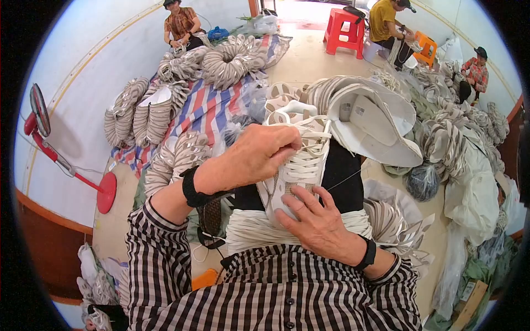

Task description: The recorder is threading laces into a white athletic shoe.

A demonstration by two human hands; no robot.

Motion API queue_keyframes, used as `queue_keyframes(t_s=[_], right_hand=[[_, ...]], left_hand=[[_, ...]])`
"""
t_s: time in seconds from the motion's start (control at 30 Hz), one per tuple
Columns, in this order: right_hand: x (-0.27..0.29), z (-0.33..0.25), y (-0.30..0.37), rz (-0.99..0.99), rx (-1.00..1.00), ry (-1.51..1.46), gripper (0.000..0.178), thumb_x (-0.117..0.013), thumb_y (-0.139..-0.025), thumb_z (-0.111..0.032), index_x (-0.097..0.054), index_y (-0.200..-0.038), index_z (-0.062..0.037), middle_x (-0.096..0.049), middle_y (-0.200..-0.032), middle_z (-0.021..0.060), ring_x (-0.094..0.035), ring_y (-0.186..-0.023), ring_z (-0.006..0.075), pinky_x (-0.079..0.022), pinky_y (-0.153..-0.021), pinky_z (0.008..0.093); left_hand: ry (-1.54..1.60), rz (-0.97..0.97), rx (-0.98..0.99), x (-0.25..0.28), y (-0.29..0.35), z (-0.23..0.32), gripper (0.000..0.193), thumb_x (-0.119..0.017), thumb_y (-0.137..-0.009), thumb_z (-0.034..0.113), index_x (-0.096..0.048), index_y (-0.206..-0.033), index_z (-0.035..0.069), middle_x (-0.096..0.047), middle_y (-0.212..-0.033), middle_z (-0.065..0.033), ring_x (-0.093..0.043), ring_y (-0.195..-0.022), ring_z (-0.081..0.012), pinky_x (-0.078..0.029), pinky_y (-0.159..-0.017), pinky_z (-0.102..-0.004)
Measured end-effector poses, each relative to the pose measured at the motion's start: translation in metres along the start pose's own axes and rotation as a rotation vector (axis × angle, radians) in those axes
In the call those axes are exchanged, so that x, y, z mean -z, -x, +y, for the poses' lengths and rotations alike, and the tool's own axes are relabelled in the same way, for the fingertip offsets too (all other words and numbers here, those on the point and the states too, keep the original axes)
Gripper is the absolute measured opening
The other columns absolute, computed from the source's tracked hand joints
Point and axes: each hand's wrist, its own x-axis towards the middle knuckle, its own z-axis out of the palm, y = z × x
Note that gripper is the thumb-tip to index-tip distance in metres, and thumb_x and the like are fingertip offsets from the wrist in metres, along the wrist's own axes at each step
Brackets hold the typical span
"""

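A beige and white shoe upper [281, 190] rests on my lap, its toe toward me and white laces [305, 168] crossing its front. My left hand [248, 154] is over the upper end of the lacing, fingertips pinched on a shoelace, though the fingers partly hide it. With fingers spread over the toe, my right hand [317, 220] holds the upper steady from the near end. A bundle of loose white laces [243, 234] lies across my lap under the toe. Just beyond and to the right sits a nested stack of similar uppers [375, 118].
Rings of stacked uppers [229, 60] lie on a striped sheet [204, 113] at the far left. A red fan [107, 190] stands left, a red stool [343, 34] far ahead. Piles of uppers and plastic bags [472, 198] line the right. Several people [386, 22] sit working farther off.
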Motion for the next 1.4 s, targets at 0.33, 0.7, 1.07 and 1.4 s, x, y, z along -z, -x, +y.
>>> queue_keyframes(t_s=[0.33,0.7,1.07,1.4], right_hand=[[-0.008,-0.007,-0.004,0.100,-0.032,0.118,0.033,-0.058,-0.078,-0.018,-0.058,-0.109,-0.0093,-0.055,-0.113,0.0129,-0.049,-0.117,0.0295,-0.039,-0.094,0.0503],[-0.008,-0.002,0.004,0.089,-0.007,0.110,0.033,-0.058,-0.079,-0.020,-0.058,-0.109,-0.0052,-0.055,-0.114,0.0160,-0.050,-0.115,0.0326,-0.042,-0.088,0.0528],[0.026,0.025,-0.004,0.331,-0.017,0.004,0.034,-0.060,-0.074,-0.013,-0.059,-0.107,-0.0014,-0.059,-0.107,0.0164,-0.057,-0.105,0.0328,-0.049,-0.082,0.0455],[0.063,0.073,0.039,0.778,-0.474,-0.423,0.027,-0.050,-0.074,0.003,-0.054,-0.101,0.0042,-0.062,-0.101,0.0187,-0.061,-0.098,0.0325,-0.046,-0.092,0.0427]], left_hand=[[0.362,0.413,0.337,0.011,-0.008,-0.050,0.015,-0.059,-0.082,0.002,-0.063,-0.096,0.000,-0.066,-0.083,-0.0052,-0.059,-0.070,-0.0119,-0.047,-0.065,-0.0273],[0.098,0.031,0.276,0.003,-0.097,-0.068,0.042,-0.063,-0.081,0.027,-0.059,-0.111,-0.001,-0.066,-0.096,-0.0149,-0.063,-0.091,-0.0218,-0.049,-0.081,-0.0336],[-0.458,-0.482,0.161,-0.019,-0.194,-0.057,0.048,-0.055,-0.073,0.016,-0.053,-0.119,0.001,-0.062,-0.109,-0.0227,-0.059,-0.106,-0.0375,-0.047,-0.090,-0.0433],[-0.304,-0.272,0.067,0.012,-0.149,-0.114,0.052,-0.054,-0.080,0.011,-0.045,-0.131,0.010,-0.062,-0.095,-0.0231,-0.061,-0.089,-0.0381,-0.046,-0.081,-0.0470]])
